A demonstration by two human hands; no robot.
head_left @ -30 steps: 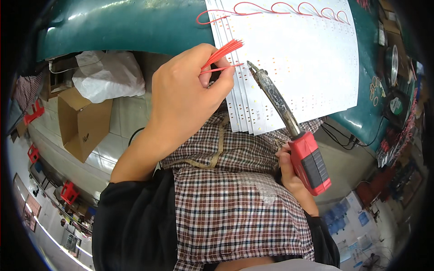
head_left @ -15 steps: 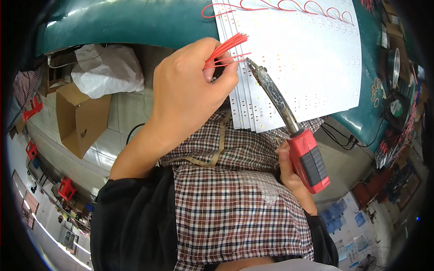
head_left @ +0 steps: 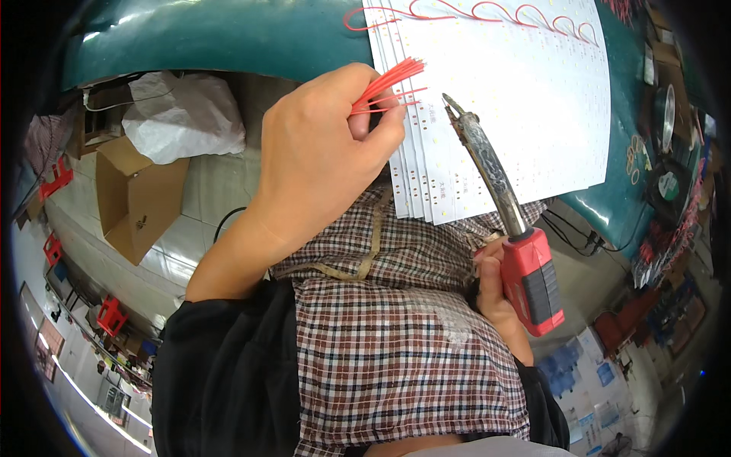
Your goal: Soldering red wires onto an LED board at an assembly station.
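My left hand (head_left: 324, 152) grips a small bundle of short red wires (head_left: 387, 84), their ends fanning out over the near left edge of a stack of white LED strip boards (head_left: 518, 99). My right hand (head_left: 495, 293) holds a soldering iron by its red and grey handle (head_left: 533, 278). The iron's dark, stained shaft runs up and left, and its tip (head_left: 449, 100) hovers over the boards just right of the wire ends. Red wire loops (head_left: 487, 11) run along the boards' far edge.
The boards lie on a teal table (head_left: 228, 38). A checked apron covers my lap (head_left: 396, 335). On the floor at left stand an open cardboard box (head_left: 133, 202) and a white plastic bag (head_left: 179, 114). Cables and small parts crowd the table's right end (head_left: 670, 152).
My left hand has shifted slightly with the wire bundle; the iron's tip stays close beside the wire ends. The right hand has barely moved.
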